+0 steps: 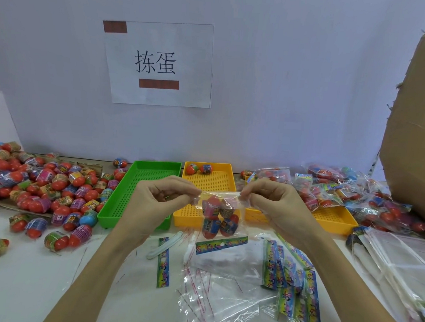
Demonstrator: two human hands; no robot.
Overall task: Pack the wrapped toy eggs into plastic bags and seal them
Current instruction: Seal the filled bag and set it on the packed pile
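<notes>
1. Head view: a clear plastic bag [218,217] hangs in the air between the two hands, above the white table [31,286] and in front of the near edges of the green tray [137,198] and the middle yellow tray [211,183].
2. The bag's mouth is uppermost and runs left to right, stretched as a near-level line from one hand to the other; the bag's long axis hangs downward from that line toward the table's near edge.
3. Four wrapped toy eggs [217,218] sit inside the bag, two above two, and weigh down its lower end; a printed header strip [221,244] lies on the table just below it.
4. The left hand [160,197] pinches the left corner of the mouth between thumb and curled fingertips, knuckles up, forearm rising from the table's near edge.
5. The right hand [269,201] pinches the right corner likewise, its wrist turned slightly inward.
6. Both hands stand equally near the mouth, so sealing would probably call for the two to work along that top edge together.
7. Loose eggs [39,180] crowd the table's left side; filled bags [356,197] pile toward its right far corner beside a cardboard box [422,126]; empty bags [221,288] lie by the near edge.
</notes>
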